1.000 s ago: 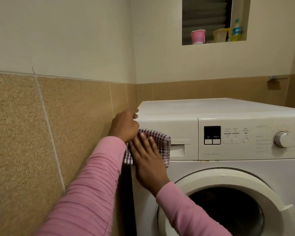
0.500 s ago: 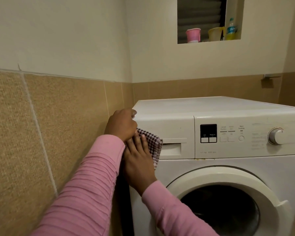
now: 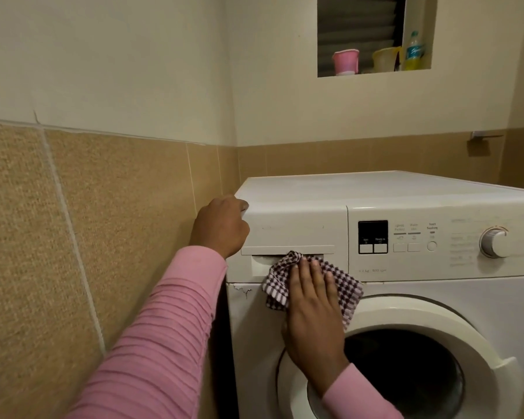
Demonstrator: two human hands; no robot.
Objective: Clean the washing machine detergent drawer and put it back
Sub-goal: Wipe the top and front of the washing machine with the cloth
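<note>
Pressing checked cloth [image 3: 345, 285] flat-fingered with right hand [image 3: 312, 300] against detergent drawer [image 3: 294, 228] lower edge, gripping washing machine [image 3: 406, 189] top-left corner with left hand [image 3: 220, 228], close beside tiled wall [image 3: 118, 207].

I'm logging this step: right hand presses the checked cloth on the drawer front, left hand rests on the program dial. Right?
No. In the head view the left hand grips the top left corner of the washing machine, not the program dial. The right hand does press the checked cloth on the drawer front.
</note>
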